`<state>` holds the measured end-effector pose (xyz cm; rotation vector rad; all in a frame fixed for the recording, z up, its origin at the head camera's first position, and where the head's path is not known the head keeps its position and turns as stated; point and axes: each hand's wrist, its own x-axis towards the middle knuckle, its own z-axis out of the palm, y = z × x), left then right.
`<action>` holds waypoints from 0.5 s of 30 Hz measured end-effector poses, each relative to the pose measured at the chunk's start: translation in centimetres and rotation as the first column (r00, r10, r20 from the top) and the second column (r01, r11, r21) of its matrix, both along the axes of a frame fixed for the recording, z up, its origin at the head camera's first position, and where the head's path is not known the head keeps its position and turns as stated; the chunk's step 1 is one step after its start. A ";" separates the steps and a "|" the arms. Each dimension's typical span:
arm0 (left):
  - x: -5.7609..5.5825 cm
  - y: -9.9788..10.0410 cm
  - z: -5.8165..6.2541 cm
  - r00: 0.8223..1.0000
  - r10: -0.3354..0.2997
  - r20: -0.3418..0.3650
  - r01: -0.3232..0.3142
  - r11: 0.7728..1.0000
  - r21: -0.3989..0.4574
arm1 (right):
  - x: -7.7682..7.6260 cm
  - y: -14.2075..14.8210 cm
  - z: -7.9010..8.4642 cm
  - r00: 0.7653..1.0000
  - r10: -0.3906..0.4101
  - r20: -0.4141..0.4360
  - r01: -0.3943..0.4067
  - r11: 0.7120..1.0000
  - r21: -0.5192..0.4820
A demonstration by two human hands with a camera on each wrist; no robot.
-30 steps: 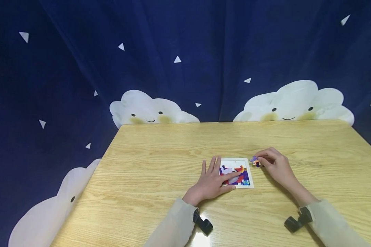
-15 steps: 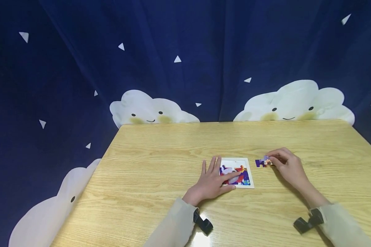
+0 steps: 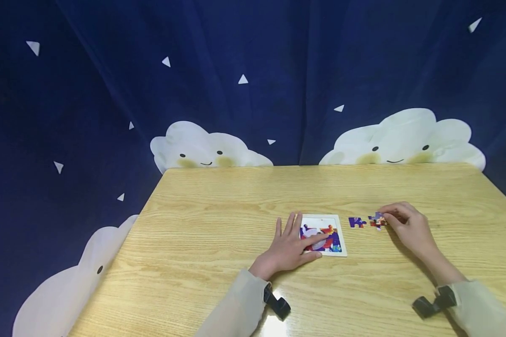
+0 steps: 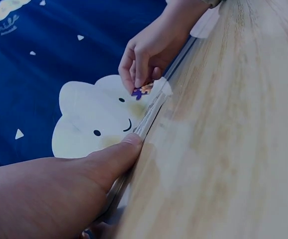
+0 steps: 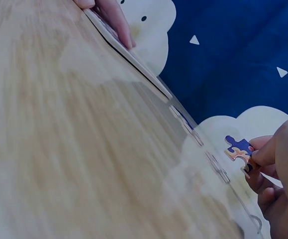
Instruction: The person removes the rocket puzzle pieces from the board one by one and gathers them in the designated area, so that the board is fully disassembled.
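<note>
My left hand (image 3: 287,246) lies with fingers spread across a small white-framed jigsaw puzzle (image 3: 342,244), covering its left side. The thumb rests at the frame's near edge. Colourful pieces fill the lower part of the frame, and a white area shows at the top. To the right, my right hand (image 3: 410,229) pinches a purple and orange puzzle piece (image 5: 237,147) between thumb and fingers, raised above the table. A purple puzzle piece (image 3: 356,222) lies flat just right of the frame. Beside it another flat puzzle piece (image 5: 217,167) is partly overlapped by the held one in the head view.
The wooden table (image 3: 219,224) extends on all sides of the puzzle. A dark blue curtain (image 3: 219,61) with white clouds and triangles hangs behind its far edge and along the left. Each wrist wears a black camera mount (image 3: 434,303).
My right hand has moved rightward from beside the frame, leaving puzzle pieces lying on the table, and still pinches one. The left hand has stayed in place on the puzzle.
</note>
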<state>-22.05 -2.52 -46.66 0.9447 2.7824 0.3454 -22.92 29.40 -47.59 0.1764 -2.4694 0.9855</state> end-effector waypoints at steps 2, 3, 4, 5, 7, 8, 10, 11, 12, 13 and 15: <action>0.0 0.0 0.0 1.000 -0.001 -0.004 0.001 1.000 -0.001 | 0.1 0.4 0.0 1.000 -0.007 0.007 0.007 1.000 0.003; 0.0 0.0 0.0 1.000 -0.001 -0.005 0.001 1.000 -0.001 | 0.2 0.6 0.0 1.000 -0.011 0.012 0.011 1.000 0.006; -0.1 0.0 -0.1 1.000 -0.001 -0.007 0.001 1.000 -0.001 | 0.2 0.8 0.0 1.000 -0.015 0.019 0.015 1.000 0.007; 0.0 0.0 -0.1 1.000 0.000 -0.005 0.000 1.000 0.000 | 0.3 1.0 0.0 0.999 -0.019 0.027 0.019 1.000 0.007; 0.0 0.0 -0.1 1.000 0.003 -0.001 -0.003 1.000 0.003 | 0.4 1.4 -0.1 0.999 -0.024 0.039 0.024 1.000 0.008; 0.0 0.0 -0.1 1.000 0.003 0.002 -0.003 1.000 0.005 | 0.4 1.6 -0.1 0.999 -0.028 0.042 0.028 1.000 0.011; 0.0 -0.1 -0.1 1.000 0.004 0.004 -0.004 1.000 0.007 | 0.5 2.0 -0.2 0.998 -0.034 0.052 0.033 0.999 0.013; 0.0 -0.1 -0.1 1.000 0.005 0.005 -0.005 1.000 0.007 | 0.5 2.2 -0.3 0.998 -0.039 0.058 0.038 0.999 0.015; 0.0 -0.1 -0.1 1.000 0.005 0.005 -0.005 1.000 0.008 | 0.5 2.4 -0.3 0.997 -0.044 0.062 0.043 0.999 0.017; 0.0 -0.1 -0.1 1.000 0.005 0.004 -0.005 1.000 0.008 | 0.6 2.5 -0.3 0.997 -0.049 0.065 0.048 0.999 0.017; 0.0 0.0 -0.1 1.000 0.005 0.006 -0.005 1.000 0.010 | 0.7 2.8 -0.2 0.995 -0.066 0.074 0.065 0.998 0.019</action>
